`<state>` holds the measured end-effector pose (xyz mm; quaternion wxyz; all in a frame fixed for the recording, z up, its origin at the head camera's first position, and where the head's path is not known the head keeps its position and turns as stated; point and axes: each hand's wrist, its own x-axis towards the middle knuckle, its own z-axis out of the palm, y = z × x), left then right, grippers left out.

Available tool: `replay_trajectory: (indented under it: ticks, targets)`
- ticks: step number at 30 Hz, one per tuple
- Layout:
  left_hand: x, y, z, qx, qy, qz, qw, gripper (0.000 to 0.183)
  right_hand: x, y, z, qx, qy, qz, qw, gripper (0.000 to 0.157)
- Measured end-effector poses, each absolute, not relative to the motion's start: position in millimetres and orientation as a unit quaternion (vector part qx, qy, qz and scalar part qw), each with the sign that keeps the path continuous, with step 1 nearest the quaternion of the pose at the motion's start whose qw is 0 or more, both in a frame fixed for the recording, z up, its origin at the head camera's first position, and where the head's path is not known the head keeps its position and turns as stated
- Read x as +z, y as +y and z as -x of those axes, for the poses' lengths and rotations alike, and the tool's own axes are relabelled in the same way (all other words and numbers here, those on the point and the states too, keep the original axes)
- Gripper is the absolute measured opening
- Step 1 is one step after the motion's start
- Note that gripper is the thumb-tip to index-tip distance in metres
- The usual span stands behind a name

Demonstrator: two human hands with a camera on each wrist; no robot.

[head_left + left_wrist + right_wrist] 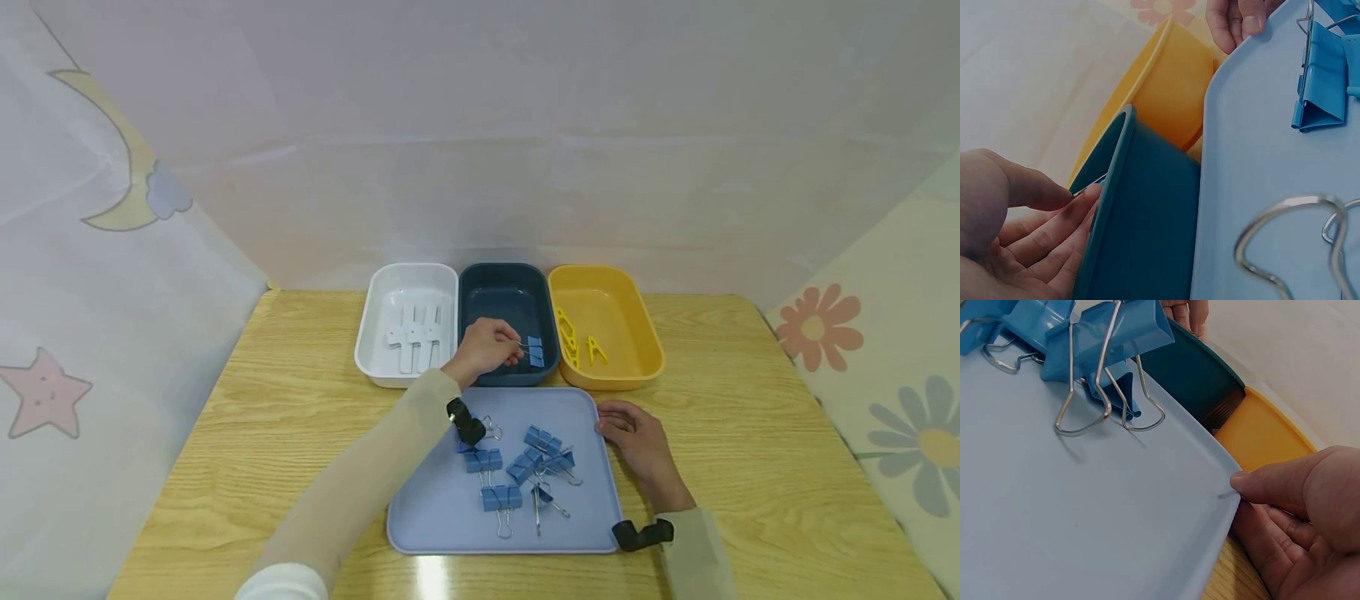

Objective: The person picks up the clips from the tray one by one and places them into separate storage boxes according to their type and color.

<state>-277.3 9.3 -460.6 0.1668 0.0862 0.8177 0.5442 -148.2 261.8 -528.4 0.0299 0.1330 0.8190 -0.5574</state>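
In the head view my left hand (489, 346) reaches over the dark teal bin (498, 283) and pinches a blue binder clip (536, 352) by its wire handle. The left wrist view shows thumb and fingertips on that wire, with the clip's body mostly hidden behind the bin wall. My right hand (636, 437) grips the far right corner of the light blue tray (427, 525), thumb on the rim and fingers below it. Several blue binder clips (501, 497) with silver wire handles lie on the tray, some of them overlapping.
Left of the teal bin stands a white bin (382, 292) holding white fork-shaped pieces (412, 335). On its right is a yellow bin (645, 350) with yellow clothespins (596, 350). All stand in a row on the wooden table (285, 400), against a pale backdrop.
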Motion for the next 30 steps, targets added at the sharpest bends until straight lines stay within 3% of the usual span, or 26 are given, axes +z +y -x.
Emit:
replay_trajectory:
  ticks: [30]
  targets:
    - [-464.2,21.2,284.7,0.491,0.852,-0.071,0.167,0.016,-528.1,261.7,149.9,-0.551,0.821,-0.142,0.038,0.036]
